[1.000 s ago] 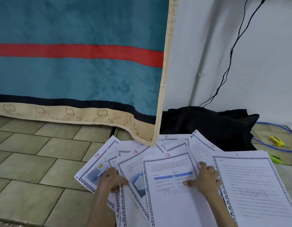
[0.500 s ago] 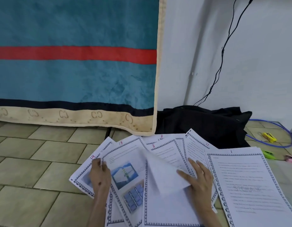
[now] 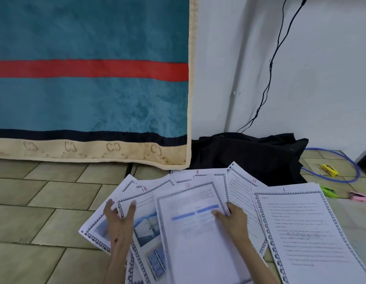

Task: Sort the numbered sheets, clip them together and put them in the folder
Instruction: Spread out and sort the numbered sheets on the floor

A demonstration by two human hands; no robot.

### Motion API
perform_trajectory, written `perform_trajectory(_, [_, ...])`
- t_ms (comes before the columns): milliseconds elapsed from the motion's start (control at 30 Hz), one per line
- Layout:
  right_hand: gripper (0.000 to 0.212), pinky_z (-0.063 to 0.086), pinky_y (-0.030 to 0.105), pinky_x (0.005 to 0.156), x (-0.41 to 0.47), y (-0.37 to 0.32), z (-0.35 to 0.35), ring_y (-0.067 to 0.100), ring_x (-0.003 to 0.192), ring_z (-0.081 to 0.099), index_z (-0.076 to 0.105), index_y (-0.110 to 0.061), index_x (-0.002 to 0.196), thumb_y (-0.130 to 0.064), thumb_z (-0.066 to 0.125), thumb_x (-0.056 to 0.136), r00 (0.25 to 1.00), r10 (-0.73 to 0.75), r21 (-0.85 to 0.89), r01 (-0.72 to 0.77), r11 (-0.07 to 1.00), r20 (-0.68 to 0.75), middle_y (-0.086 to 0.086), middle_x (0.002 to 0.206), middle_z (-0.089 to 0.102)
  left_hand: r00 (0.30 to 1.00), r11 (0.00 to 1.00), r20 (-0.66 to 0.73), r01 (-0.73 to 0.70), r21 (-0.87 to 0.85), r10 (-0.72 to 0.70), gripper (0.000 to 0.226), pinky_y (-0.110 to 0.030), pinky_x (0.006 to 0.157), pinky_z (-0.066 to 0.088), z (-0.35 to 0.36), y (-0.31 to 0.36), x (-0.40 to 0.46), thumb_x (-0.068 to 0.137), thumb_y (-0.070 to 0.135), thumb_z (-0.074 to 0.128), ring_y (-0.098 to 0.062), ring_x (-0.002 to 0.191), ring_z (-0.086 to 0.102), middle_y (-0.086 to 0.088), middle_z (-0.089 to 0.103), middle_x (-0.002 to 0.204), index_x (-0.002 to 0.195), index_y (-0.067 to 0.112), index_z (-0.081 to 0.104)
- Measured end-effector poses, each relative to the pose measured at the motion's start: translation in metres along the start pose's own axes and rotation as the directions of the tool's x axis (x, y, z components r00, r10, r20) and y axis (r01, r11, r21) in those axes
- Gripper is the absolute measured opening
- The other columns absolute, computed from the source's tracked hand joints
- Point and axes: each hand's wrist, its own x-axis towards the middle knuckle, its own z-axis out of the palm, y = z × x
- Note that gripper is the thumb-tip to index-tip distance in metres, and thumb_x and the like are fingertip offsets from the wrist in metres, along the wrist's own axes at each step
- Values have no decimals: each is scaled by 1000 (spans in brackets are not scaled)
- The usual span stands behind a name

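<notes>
Numbered printed sheets lie fanned out on the tiled floor. Sheet 15 [image 3: 145, 220] with pictures is at the left, and sheet 8 [image 3: 198, 175] and sheet 11 [image 3: 239, 191] are at the back. Sheet 1 [image 3: 301, 232] lies at the right. My right hand [image 3: 233, 219] pinches the right edge of sheet 12 [image 3: 190, 236], thumb on top; that sheet is blurred. My left hand [image 3: 119, 218] has its thumb on sheet 15's left border, and its bent, spread fingers touch the sheet under it. Yellow [image 3: 328, 170], green [image 3: 327, 190] and pink [image 3: 360, 196] clips lie far right.
A teal blanket [image 3: 92, 99] with a red stripe hangs at the back left. A black bag [image 3: 249, 154] sits against the white wall behind the sheets, with a black cable [image 3: 268, 89] above it. A blue cable [image 3: 351, 162] loops around the clips.
Sheet 12, curled up half a second ago, now lies flatter over the pile in my right hand's pinch. My left hand has shifted right, from sheet 14 to sheet 15's edge.
</notes>
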Motion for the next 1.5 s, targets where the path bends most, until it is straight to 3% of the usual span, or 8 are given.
perform_trajectory(233, [44, 41, 28, 69, 12, -10, 18, 15, 68, 46, 45, -14, 61, -41, 38, 96, 997, 11, -202, 5, 979, 79, 3, 70, 54, 997, 988, -74, -4, 154, 15, 87, -49, 108, 34, 3, 8, 0, 79, 3, 69, -34, 128, 44, -19, 47, 139, 147, 13, 17])
perform_trajectory(400, [45, 32, 43, 101, 22, -6, 10, 27, 127, 31, 39, -24, 135, -19, 53, 92, 987, 149, -596, -151, 789, -53, 7, 141, 34, 941, 580, 296, -335, 742, 165, 87, -52, 113, -2, 28, -13, -20, 77, 80, 23, -34, 145, -6, -7, -9, 158, 148, 35, -1])
perform_trajectory(567, [37, 42, 36, 83, 33, -7, -7, 23, 95, 58, 50, -16, 114, -23, 69, 82, 970, 228, -414, -242, 878, -84, 4, 106, 62, 904, 403, 411, -421, 812, 116, 117, -52, 112, -13, 45, -39, -32, 39, 86, -32, -31, 144, -15, 0, -11, 158, 145, 45, -2])
perform_trajectory(833, [22, 27, 28, 50, 25, -39, -67, 18, 55, 45, 51, -6, 99, -27, 45, 98, 810, -261, -222, 165, 961, -525, 1, 69, 53, 898, 333, 435, -430, 839, 62, 96, -55, 113, -9, 45, -35, -34, 59, 80, -10, -33, 144, -12, -3, -10, 158, 147, 41, -3])
perform_trajectory(1033, [16, 37, 0, 60, 27, -66, -114, -9, 69, 51, 51, -8, 102, -24, 49, 97, 597, 40, 292, 332, 897, -801, -5, 87, 55, 885, 192, 461, -442, 877, -71, 72, -63, 110, -2, 53, -5, -23, 87, 66, 30, -35, 144, -11, -10, -10, 157, 147, 30, 14])
perform_trajectory(1233, [16, 36, 11, 49, 8, -44, -87, -4, 59, 52, 45, -14, 88, -26, 48, 97, 841, -118, 46, 167, 985, -528, -11, 68, 50, 885, 949, 465, -162, 269, 19, 58, -46, 112, 28, 78, 38, -30, 95, 53, 27, -31, 134, 38, -10, 39, 147, 132, 14, 50])
perform_trajectory(1333, [15, 35, 28, 52, -1, -16, -59, 13, 62, 53, 46, -21, 94, -34, 39, 98, 905, -144, -203, 65, 977, -401, -6, 70, 55, 677, 909, 679, 415, -32, -285, 77, -49, 90, 47, 88, 46, -34, 83, 73, 20, -37, 106, 60, -11, 64, 115, 115, 15, 60])
perform_trajectory(1500, [14, 40, 30, 63, -9, 16, -32, 21, 78, 58, 48, -15, 105, -22, 38, 98, 983, -42, -389, -32, 921, -180, 1, 89, 59, 606, 939, 763, 345, 4, -226, 53, -40, 85, 48, 103, 36, -50, 90, 55, 37, -27, 109, 59, -4, 63, 120, 126, 20, 54])
